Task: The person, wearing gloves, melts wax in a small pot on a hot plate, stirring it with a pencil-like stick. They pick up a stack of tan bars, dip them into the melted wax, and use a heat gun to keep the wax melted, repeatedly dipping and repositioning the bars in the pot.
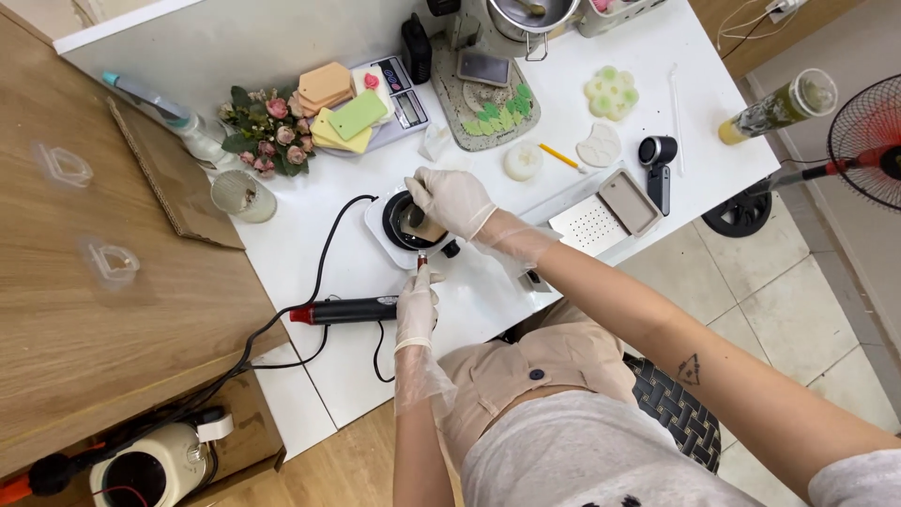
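Note:
Both my hands wear thin clear gloves. My right hand (pixel 452 199) grips a small dark tool held over a black pot on a white round hot plate (pixel 383 228) in the middle of the white table (pixel 488 291). My left hand (pixel 416 305) pinches a thin stick-like tool (pixel 422 260) with a dark red tip, pointing up at the front edge of the hot plate. A black heat gun with a red end (pixel 345 310) lies on the table just left of my left hand.
Pastel soap-like slabs (pixel 343 113) lie on a scale, next to a small flower bouquet (pixel 270 131). A glass cup (pixel 242 195), white moulded pieces (pixel 601 144), a perforated tray (pixel 591 223) and a fan (pixel 868 141) surround the work spot. A wooden counter (pixel 84 282) stands left.

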